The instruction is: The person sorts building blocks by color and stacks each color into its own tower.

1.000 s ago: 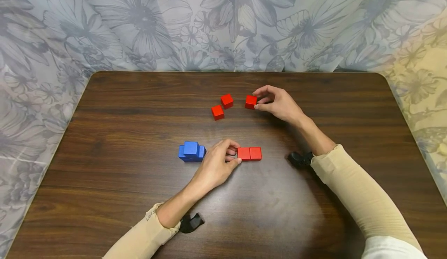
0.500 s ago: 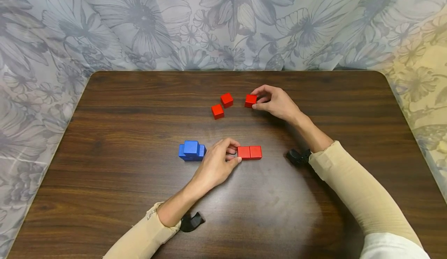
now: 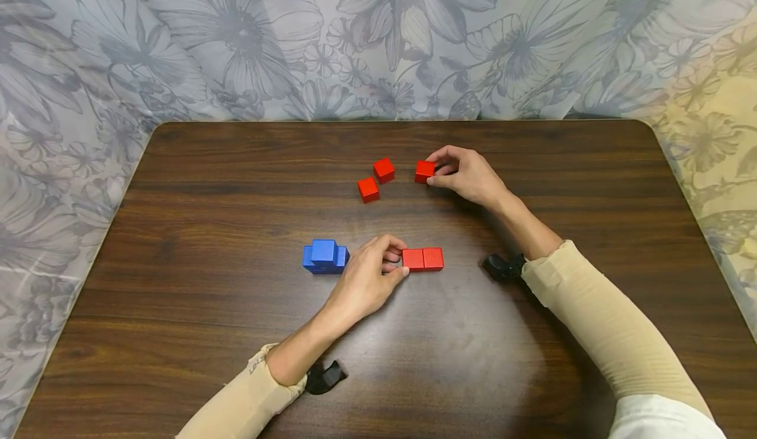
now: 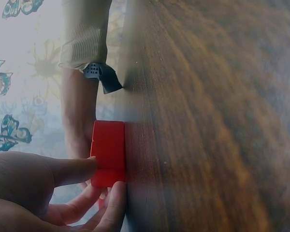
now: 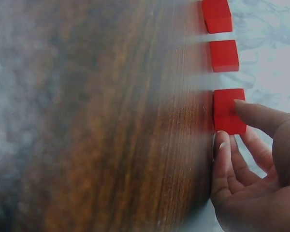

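Observation:
Two red cubes stand side by side in a touching row near the middle of the table. My left hand [image 3: 371, 275] pinches the left red cube [image 3: 412, 259] of that pair between thumb and fingers; the right red cube [image 3: 434, 258] sits against it. Farther back, my right hand [image 3: 470, 175] pinches another red cube [image 3: 424, 171], its thumb on the near side. In the right wrist view this held cube [image 5: 229, 111] rests on the table surface. Two loose red cubes, a rear one [image 3: 384, 170] and a nearer one [image 3: 368, 190], lie just left of it.
A small stack of blue cubes [image 3: 323, 252] stands left of my left hand, one cube raised above the others. The brown wooden table [image 3: 207, 334] ends at a back edge before a floral cloth [image 3: 248, 38]. Black wrist straps hang below both forearms.

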`<state>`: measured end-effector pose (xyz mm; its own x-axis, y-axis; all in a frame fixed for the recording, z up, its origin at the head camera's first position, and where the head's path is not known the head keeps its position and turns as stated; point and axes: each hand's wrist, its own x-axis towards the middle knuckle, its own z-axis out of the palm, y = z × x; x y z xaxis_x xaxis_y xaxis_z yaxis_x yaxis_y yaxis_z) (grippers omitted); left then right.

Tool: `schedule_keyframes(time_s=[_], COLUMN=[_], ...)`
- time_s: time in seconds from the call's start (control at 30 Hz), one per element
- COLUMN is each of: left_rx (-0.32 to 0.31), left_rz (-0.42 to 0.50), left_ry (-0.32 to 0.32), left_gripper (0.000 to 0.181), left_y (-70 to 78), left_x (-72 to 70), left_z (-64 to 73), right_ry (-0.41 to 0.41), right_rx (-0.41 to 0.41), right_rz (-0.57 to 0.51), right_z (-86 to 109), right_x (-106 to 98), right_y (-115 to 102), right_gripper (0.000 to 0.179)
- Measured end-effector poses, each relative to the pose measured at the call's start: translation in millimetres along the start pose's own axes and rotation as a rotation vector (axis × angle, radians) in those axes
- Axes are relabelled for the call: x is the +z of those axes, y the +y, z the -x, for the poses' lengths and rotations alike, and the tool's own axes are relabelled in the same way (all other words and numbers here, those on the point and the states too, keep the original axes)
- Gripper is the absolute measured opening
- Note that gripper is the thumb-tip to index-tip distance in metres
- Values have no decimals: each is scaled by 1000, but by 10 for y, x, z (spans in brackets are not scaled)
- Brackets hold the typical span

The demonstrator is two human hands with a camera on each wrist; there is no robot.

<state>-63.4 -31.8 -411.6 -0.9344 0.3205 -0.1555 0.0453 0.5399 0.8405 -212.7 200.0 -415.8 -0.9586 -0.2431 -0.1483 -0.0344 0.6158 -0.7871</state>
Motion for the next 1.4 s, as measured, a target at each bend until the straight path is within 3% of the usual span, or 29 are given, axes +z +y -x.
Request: schedule_keyframes(time_s=[0.6, 1.07, 1.4], left_rx=[6, -4, -11], left_rz=[-4, -8, -19], left_ry=[0, 2, 0], left_gripper=[31, 30, 31], left_y=[-2, -3, 10], left_x=[-8, -9, -6], left_z=[13, 11, -1], right_ry=[-16, -5, -9], right_rx=[-11, -110, -130], right_rz=[-45, -104, -197], right_z=[207, 416, 594], right_x=[-70, -71, -74], right_y=[-34, -133, -210], right_gripper=[37, 34, 34])
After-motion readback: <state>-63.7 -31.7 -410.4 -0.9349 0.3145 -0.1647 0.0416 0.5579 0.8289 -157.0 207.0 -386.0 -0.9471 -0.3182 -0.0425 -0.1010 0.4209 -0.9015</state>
